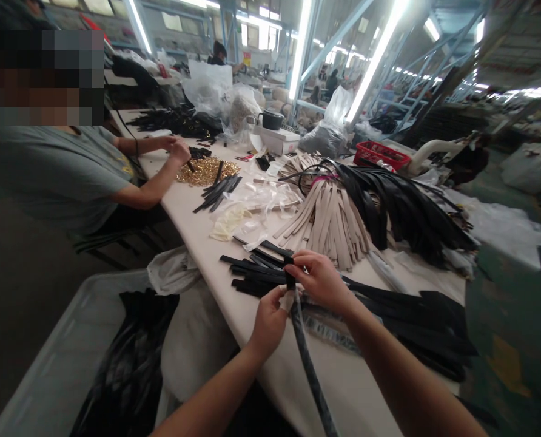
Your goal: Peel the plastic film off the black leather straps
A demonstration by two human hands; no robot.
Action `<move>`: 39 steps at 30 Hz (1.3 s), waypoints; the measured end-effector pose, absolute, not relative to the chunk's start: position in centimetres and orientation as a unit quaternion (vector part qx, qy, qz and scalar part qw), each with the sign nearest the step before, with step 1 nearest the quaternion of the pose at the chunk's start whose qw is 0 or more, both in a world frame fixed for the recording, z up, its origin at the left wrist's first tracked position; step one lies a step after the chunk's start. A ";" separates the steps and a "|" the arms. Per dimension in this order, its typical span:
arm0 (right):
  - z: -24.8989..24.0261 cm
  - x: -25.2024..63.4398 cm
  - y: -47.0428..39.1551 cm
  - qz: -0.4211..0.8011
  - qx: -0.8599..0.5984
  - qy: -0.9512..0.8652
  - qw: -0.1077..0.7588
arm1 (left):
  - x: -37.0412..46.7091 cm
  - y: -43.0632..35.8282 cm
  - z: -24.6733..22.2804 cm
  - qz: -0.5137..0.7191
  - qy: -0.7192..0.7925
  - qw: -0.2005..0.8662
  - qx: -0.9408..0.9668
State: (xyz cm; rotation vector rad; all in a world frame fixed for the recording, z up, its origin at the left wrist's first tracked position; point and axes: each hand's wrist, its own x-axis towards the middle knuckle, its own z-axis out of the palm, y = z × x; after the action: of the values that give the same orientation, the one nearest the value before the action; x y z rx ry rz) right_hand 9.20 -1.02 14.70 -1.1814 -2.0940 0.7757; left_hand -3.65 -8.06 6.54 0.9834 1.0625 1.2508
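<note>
A long black strap (307, 364) hangs from my two hands past the near edge of the table. My left hand (270, 318) pinches it near its upper end, with something pale around a fingertip. Just above, my right hand (318, 279) grips the strap's dark top end between thumb and fingers. Behind my hands lies a spread of black strips (252, 273). More black straps (416, 321) lie in a stack under and beyond my right forearm. A clear plastic-wrapped strip (332, 332) rests beside the hanging strap.
A bundle of beige straps (332, 221) and draped black straps (402, 206) fill the table's far right. A co-worker (70, 176) sits at left by gold metal pieces (207, 171). A plastic bin (65, 340) stands left below the table edge (207, 285). A red basket (379, 156) is behind.
</note>
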 end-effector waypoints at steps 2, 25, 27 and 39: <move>15.7 9.0 -0.9 0.291 -0.445 -0.777 0.336 | -3.8 -7.7 6.8 0.539 0.450 0.574 0.422; 18.3 39.1 -6.8 0.090 -0.616 -0.277 0.732 | -6.5 -4.7 11.4 0.272 0.382 0.464 0.752; 15.7 41.3 -7.3 0.128 -0.678 -0.286 0.665 | -5.7 -2.9 12.0 0.256 0.387 0.339 0.818; 6.1 42.0 11.4 0.202 -0.820 -0.451 0.288 | 0.9 0.2 7.3 0.111 0.254 0.033 0.960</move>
State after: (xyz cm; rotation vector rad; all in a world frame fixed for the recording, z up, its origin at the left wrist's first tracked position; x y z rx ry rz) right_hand 42.00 11.43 6.10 -2.1894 -1.2048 0.5388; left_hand 0.91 0.19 7.34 2.9549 0.7816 0.3403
